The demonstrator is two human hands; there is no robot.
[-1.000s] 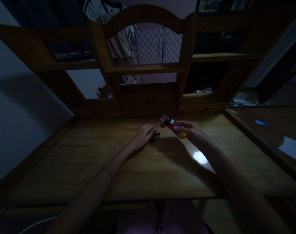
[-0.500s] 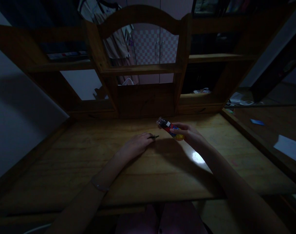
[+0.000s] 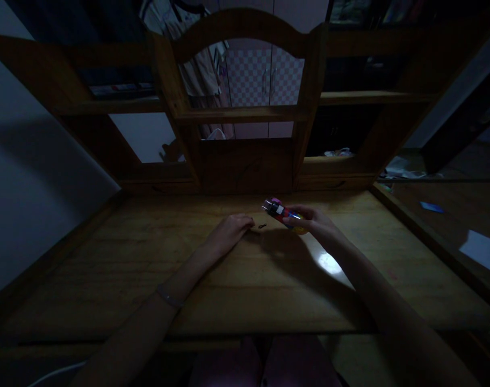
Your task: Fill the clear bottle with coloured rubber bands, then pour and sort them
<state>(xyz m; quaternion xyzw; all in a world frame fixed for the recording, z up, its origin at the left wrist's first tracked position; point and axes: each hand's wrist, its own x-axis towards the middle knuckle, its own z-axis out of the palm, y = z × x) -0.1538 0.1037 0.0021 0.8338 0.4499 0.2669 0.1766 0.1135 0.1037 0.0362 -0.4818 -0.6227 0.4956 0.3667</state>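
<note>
My right hand is wrapped round a clear-ended plastic container with black, red, blue and yellow bands. It is tilted above the desk, its clear end towards the left, and a pink bit shows at its upper edge. My left hand rests on the desk to the left of it, fingers curled together. What those fingers hold is mostly hidden beneath them. Just beyond the left fingertips lies a small dark looped piece, too small to name.
A wooden desk spreads under both hands, with a wooden shelf unit along its back. On a lower surface at the right are a blue card and a white paper sheet. A white wall stands on the left.
The dark cluster of small pieces seen by my left fingers is now out of sight, with one small piece on the desk. The container in my right hand has lowered slightly.
</note>
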